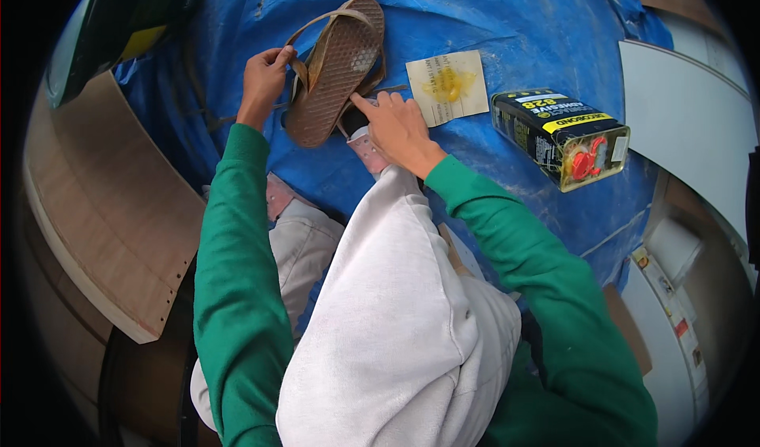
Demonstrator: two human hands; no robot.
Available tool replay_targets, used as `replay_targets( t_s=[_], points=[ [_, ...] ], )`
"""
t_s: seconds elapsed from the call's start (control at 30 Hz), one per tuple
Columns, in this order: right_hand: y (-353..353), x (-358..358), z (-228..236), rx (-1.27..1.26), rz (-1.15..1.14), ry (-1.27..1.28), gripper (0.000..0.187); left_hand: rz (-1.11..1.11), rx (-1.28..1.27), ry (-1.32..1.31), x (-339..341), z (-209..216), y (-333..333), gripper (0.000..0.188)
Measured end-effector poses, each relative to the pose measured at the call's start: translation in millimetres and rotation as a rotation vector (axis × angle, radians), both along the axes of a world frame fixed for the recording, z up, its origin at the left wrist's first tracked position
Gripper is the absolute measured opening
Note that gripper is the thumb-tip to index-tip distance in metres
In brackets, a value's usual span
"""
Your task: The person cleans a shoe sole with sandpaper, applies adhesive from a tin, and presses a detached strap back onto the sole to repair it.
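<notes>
A brown sandal (336, 79) with a diamond-textured sole stands tilted on the blue tarp, its straps looping out at the sides. My left hand (265, 79) pinches the thin tan strap at the sandal's left side. On the lower right edge of the sole rests the stretched index finger of my right hand (396, 130); its other fingers are partly bent, and the thumb is hidden. Beside that hand lies a square of paper (447, 87) bearing a yellow smear of glue. Farther right, a black and yellow adhesive tin (554, 134) lies on its side, with a red cap.
The blue tarp (491, 12) spreads under everything. A curved wooden panel (111, 202) stands at the left, below a dark container (127, 32). White boards (685, 115) lie at the right. My knee in pale trousers (380, 289) fills the near middle.
</notes>
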State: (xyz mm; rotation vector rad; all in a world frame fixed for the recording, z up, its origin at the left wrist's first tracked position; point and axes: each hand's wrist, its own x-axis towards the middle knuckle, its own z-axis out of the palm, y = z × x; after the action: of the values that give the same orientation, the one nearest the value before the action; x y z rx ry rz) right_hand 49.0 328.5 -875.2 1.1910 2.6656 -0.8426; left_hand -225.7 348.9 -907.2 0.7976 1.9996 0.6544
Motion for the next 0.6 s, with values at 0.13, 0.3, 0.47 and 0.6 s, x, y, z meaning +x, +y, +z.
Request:
replay_targets(
  t_s=[0.13, 0.3, 0.47, 0.6],
  points=[
    [13, 14, -8, -0.073, -0.132, 0.0, 0.056, -0.024, -0.038, -0.011, -1, 1, 0, 0.035],
    [17, 11, -3, -0.634, -0.554, 0.161, 0.057, 0.029, -0.039, -0.077, 4, 9, 1, 0.034],
    [10, 9, -4, -0.373, -0.473, 0.104, 0.062, 0.038, -0.049, -0.076, 4, 6, 2, 0.035],
    [2, -1, 9, -0.582, -0.475, -0.019, 0.065, 0.017, -0.04, -0.08, 0, 2, 1, 0.035]
  ],
)
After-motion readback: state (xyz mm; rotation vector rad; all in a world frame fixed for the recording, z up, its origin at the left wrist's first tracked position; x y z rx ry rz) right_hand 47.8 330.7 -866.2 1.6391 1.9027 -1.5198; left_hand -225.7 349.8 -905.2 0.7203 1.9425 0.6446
